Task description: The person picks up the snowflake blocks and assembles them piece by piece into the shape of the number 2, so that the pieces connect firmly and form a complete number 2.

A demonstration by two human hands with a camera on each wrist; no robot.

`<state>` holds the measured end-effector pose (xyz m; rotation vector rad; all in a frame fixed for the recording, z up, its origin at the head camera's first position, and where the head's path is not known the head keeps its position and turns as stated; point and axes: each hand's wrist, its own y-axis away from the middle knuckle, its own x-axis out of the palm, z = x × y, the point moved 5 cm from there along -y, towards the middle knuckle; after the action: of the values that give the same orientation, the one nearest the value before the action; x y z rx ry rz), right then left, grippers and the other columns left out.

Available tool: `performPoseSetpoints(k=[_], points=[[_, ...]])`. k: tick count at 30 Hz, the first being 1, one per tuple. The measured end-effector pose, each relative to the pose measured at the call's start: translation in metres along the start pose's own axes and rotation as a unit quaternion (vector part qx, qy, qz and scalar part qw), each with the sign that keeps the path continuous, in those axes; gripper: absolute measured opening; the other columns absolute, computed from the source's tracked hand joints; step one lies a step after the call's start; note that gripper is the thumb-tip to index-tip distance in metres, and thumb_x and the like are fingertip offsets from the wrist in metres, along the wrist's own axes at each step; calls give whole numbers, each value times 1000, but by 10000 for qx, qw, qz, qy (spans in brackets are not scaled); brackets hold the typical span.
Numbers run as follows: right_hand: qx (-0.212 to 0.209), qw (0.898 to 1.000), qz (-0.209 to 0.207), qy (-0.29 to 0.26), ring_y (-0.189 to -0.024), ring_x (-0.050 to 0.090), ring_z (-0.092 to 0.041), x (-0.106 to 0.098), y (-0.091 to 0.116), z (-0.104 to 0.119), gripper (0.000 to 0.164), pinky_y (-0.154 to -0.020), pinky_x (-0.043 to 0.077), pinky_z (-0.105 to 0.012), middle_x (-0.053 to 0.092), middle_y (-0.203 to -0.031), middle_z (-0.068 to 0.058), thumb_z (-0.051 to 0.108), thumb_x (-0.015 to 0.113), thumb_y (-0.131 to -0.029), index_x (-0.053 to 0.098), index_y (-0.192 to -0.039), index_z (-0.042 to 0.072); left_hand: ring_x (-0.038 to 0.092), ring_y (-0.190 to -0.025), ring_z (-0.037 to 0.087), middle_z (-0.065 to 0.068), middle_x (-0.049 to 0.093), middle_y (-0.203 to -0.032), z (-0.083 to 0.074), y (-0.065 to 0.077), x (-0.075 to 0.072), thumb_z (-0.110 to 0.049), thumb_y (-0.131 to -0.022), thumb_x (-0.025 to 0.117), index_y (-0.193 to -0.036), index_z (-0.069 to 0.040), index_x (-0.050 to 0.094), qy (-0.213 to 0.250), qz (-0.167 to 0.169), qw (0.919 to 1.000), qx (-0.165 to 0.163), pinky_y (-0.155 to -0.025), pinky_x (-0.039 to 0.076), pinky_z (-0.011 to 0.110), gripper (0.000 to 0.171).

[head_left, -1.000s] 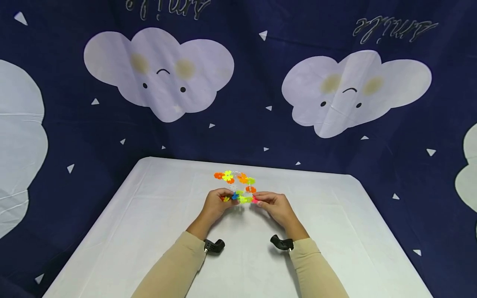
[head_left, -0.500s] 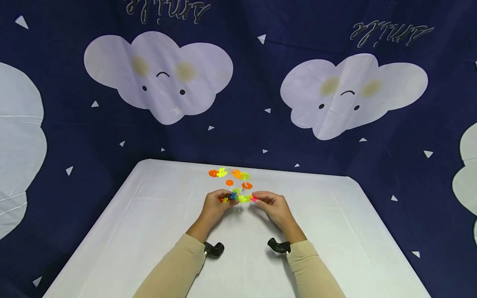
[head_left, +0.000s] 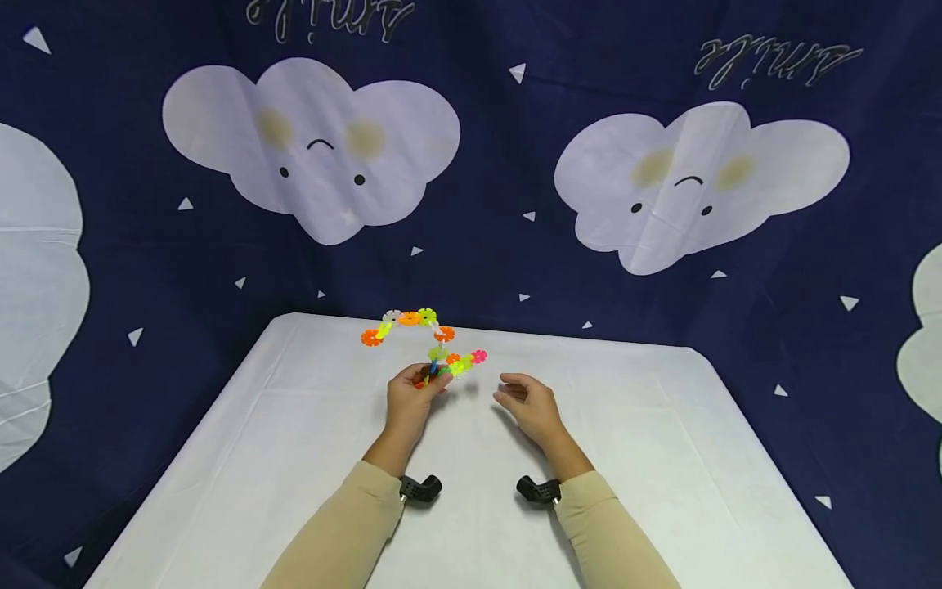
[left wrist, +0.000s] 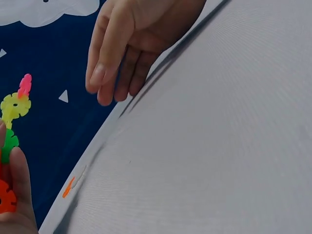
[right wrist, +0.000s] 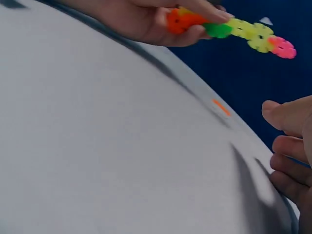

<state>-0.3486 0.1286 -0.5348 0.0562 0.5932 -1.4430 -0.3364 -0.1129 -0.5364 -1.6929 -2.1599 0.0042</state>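
My left hand [head_left: 409,401] grips a chain of linked snowflake discs [head_left: 410,318] by its lower part, above the table. From the grip, one stretch arcs up and left in orange, yellow, clear and green. A shorter arm with yellow discs [right wrist: 261,37] runs right to a pink disc [right wrist: 282,48] at its tip. The discs within the grip are partly hidden by the fingers. My right hand [head_left: 535,406] is apart from the chain, to its right, fingers loosely bent and holding nothing. In the left wrist view this right hand [left wrist: 124,53] hangs above the white cloth.
A loose orange disc [left wrist: 68,187] lies on the white-covered table [head_left: 633,458], with what looks like a clear piece beside it. Behind the table's far edge hangs a dark blue curtain [head_left: 493,164] printed with clouds.
My right hand has let go of the pink disc and drawn slightly away. My left hand has moved left and up with the chain, swinging its arc leftward.
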Motion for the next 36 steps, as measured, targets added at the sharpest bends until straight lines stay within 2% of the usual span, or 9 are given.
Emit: performPoseSetpoints(k=[5, 11, 16, 20, 23, 28, 31, 33, 36], points=[[-260, 9964, 127, 797, -116, 67, -32, 15, -9, 6, 38, -102, 53, -47, 72, -122, -14, 14, 84, -92, 73, -126, -1, 69, -71, 19, 15, 75, -96, 1, -1, -4, -4, -85, 90, -105, 8, 74, -74, -196, 9998, 33, -67, 62, 29, 29], [-712, 9790, 401, 1870, -128, 57, -36, 40, -26, 7, 44, -112, 42, -48, 68, -132, -15, 22, 83, -94, 70, -129, -1, 69, -70, 21, 17, 75, -95, 3, -2, -5, 0, -84, 89, -104, 10, 73, 360, -201, 9991, 64, -68, 63, 34, 27], [-1000, 9681, 208, 2288, -123, 59, -38, 58, -39, 9, 48, -111, 43, -49, 70, -128, -18, 27, 87, -90, 72, -123, -4, 68, -69, 19, 15, 75, -95, 6, -2, -4, 1, -85, 88, -105, 12, 72, 400, -170, 9991, 22, -65, 62, 30, 28], [-1076, 9623, -52, 2496, -117, 61, -37, 68, -50, 12, 47, -105, 45, -51, 73, -121, -17, 32, 89, -87, 75, -116, -3, 69, -71, 22, 17, 76, -98, 5, -5, -4, 1, -86, 87, -106, 14, 71, 373, -142, 9992, 48, -67, 62, 31, 29], [-1130, 9572, -150, 2660, -114, 62, -34, 71, -57, 13, 40, -100, 45, -51, 75, -114, -12, 33, 88, -89, 79, -111, 1, 69, -73, 25, 17, 76, -100, 2, -7, -3, 0, -86, 88, -106, 12, 72, 347, -145, 9993, 54, -68, 62, 31, 29], [-1360, 9524, -74, 2727, -103, 66, -29, 73, -60, 13, 19, -95, 48, -49, 77, -97, -6, 23, 85, -93, 82, -101, 6, 69, -71, 24, 16, 76, -97, 0, -7, -2, 0, -85, 89, -103, 8, 73, 320, -169, 9993, 13, -65, 61, 28, 25], [-1552, 9514, -27, 2660, -96, 68, -29, 74, -58, 13, 10, -92, 51, -48, 77, -92, -5, 15, 83, -93, 82, -97, 6, 69, -71, 28, 17, 76, -97, 1, -6, -2, 1, -85, 88, -101, 8, 73, 319, -172, 9993, 68, -65, 61, 29, 24], [-1610, 9528, -43, 2575, -95, 68, -29, 73, -57, 13, 9, -92, 53, -48, 76, -93, -6, 13, 83, -93, 81, -97, 5, 69, -72, 31, 17, 77, -97, 3, -6, -3, 1, -85, 88, -101, 8, 73, 332, -186, 9992, 77, -65, 62, 29, 23], [-1511, 9660, -171, 2092, -96, 69, -29, 68, -52, 14, 11, -91, 55, -44, 73, -98, -8, 10, 83, -93, 78, -99, 3, 69, -74, 30, 18, 76, -98, 3, -6, -3, 1, -85, 88, -101, 8, 73, 387, -148, 9991, 87, -65, 62, 29, 23]])
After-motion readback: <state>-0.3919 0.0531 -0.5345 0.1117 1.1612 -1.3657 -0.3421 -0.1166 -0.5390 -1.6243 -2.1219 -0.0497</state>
